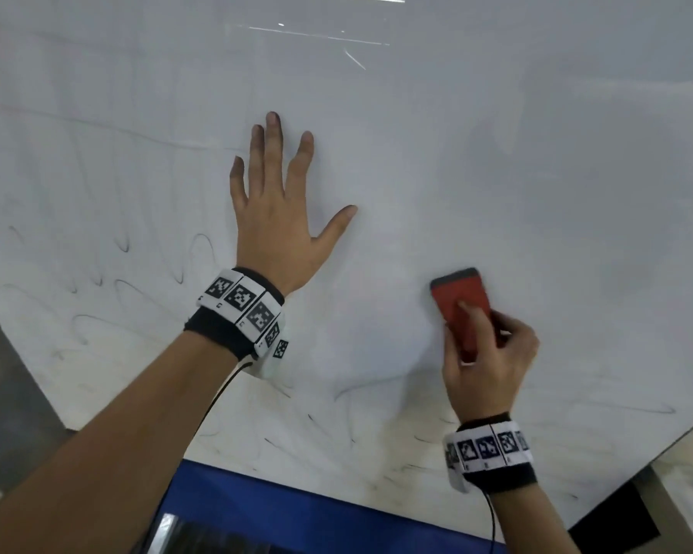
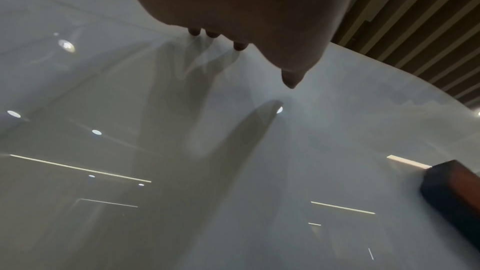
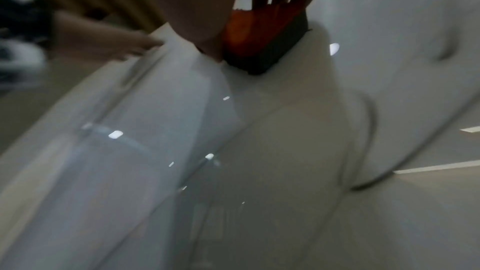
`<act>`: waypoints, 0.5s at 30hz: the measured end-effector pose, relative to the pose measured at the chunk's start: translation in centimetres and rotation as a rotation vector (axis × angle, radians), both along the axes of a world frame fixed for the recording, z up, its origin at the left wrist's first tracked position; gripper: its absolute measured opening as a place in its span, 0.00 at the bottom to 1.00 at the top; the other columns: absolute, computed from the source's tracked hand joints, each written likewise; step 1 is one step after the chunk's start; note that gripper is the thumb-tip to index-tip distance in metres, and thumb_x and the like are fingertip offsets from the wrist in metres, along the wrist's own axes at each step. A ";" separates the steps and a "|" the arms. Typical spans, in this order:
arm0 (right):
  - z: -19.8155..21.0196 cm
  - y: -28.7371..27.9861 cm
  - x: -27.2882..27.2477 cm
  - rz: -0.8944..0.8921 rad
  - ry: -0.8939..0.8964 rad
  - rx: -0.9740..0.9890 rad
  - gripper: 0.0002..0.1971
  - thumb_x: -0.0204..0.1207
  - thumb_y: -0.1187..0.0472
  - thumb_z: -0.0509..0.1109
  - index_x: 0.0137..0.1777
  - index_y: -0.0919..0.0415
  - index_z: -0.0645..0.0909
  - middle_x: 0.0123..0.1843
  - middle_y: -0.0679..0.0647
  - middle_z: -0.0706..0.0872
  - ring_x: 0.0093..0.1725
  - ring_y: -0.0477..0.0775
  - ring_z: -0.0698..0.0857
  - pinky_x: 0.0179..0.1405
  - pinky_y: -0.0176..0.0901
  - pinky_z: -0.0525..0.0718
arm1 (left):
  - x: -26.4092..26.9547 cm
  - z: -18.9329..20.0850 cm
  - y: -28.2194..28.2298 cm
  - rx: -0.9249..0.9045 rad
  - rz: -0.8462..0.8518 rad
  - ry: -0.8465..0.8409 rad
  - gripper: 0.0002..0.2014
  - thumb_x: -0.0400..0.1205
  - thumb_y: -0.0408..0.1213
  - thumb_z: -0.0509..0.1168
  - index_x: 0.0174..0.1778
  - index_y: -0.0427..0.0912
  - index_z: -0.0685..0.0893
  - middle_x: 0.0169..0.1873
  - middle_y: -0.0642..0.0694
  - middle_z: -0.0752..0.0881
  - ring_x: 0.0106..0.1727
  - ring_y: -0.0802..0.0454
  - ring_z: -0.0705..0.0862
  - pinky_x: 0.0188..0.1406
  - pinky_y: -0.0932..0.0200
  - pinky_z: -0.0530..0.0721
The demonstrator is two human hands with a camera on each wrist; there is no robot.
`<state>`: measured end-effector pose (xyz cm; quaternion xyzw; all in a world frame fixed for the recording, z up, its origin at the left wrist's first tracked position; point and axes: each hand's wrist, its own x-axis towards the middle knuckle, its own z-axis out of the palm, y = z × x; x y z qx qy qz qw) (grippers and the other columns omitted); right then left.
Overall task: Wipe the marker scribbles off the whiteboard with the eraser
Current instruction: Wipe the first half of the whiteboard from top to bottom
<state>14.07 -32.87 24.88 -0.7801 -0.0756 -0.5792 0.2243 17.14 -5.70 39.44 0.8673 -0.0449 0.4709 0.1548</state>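
A large whiteboard (image 1: 437, 153) fills the head view, with faint black scribbles (image 1: 125, 269) left at its lower left and more along its near edge. My right hand (image 1: 485, 345) grips a red eraser (image 1: 459, 301) with a dark felt base and holds it on the board at right of centre. In the right wrist view the eraser (image 3: 249, 34) sits felt-down on the board under my fingers. My left hand (image 1: 281, 201) lies flat on the board with fingers spread, left of the eraser. Its fingertips (image 2: 239, 45) touch the glossy board (image 2: 337, 130).
A blue surface (image 1: 281, 509) lies under the board's near edge. Grey floor (image 1: 9, 393) shows at the lower left and a dark object (image 1: 617, 521) at the lower right corner. Slatted wood panels (image 2: 415, 17) stand beyond the board's far edge.
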 end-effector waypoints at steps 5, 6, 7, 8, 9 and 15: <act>-7.4 4.0 0.2 0.069 0.075 -0.149 0.28 0.65 0.69 0.85 0.63 0.48 0.87 0.56 0.61 0.78 0.51 0.65 0.78 0.53 0.60 0.81 | -0.1 0.0 -1.4 -0.015 0.066 0.017 0.50 0.81 0.76 0.57 0.90 0.44 0.57 0.90 0.34 0.49 0.92 0.38 0.48 0.88 0.33 0.51; -9.1 4.7 -0.1 0.122 0.122 -0.352 0.28 0.63 0.70 0.85 0.61 0.45 0.88 0.56 0.58 0.78 0.51 0.63 0.78 0.53 0.60 0.81 | -0.3 0.1 -1.4 -0.022 0.075 0.024 0.50 0.81 0.76 0.56 0.90 0.44 0.57 0.90 0.35 0.49 0.92 0.38 0.49 0.88 0.34 0.51; -10.0 4.7 -0.1 0.161 0.170 -0.500 0.28 0.63 0.70 0.85 0.60 0.44 0.89 0.56 0.56 0.79 0.52 0.63 0.78 0.54 0.60 0.81 | -0.5 0.1 -1.6 -0.032 0.073 0.033 0.50 0.81 0.75 0.57 0.90 0.45 0.56 0.90 0.35 0.49 0.92 0.38 0.49 0.88 0.34 0.51; -9.6 4.1 0.0 0.176 0.190 -0.582 0.28 0.63 0.70 0.84 0.60 0.43 0.89 0.55 0.56 0.80 0.52 0.62 0.78 0.54 0.60 0.81 | -0.8 0.0 -1.8 -0.029 0.058 0.036 0.48 0.81 0.74 0.57 0.91 0.46 0.56 0.90 0.36 0.49 0.92 0.39 0.49 0.88 0.34 0.51; -8.4 3.1 0.1 0.163 0.171 -0.598 0.27 0.64 0.69 0.84 0.60 0.43 0.89 0.54 0.56 0.82 0.52 0.62 0.78 0.54 0.59 0.81 | -1.1 -0.2 -2.2 -0.003 0.031 0.025 0.46 0.82 0.73 0.58 0.90 0.47 0.57 0.90 0.36 0.50 0.92 0.38 0.50 0.88 0.34 0.52; 0.0 -3.3 -0.3 0.020 -0.015 0.176 0.19 0.73 0.63 0.82 0.64 0.58 0.87 0.58 0.67 0.78 0.56 0.68 0.79 0.59 0.55 0.79 | -2.9 -2.8 -6.3 0.252 -0.139 -0.066 0.32 0.87 0.63 0.60 0.87 0.55 0.68 0.90 0.38 0.56 0.91 0.38 0.54 0.87 0.34 0.54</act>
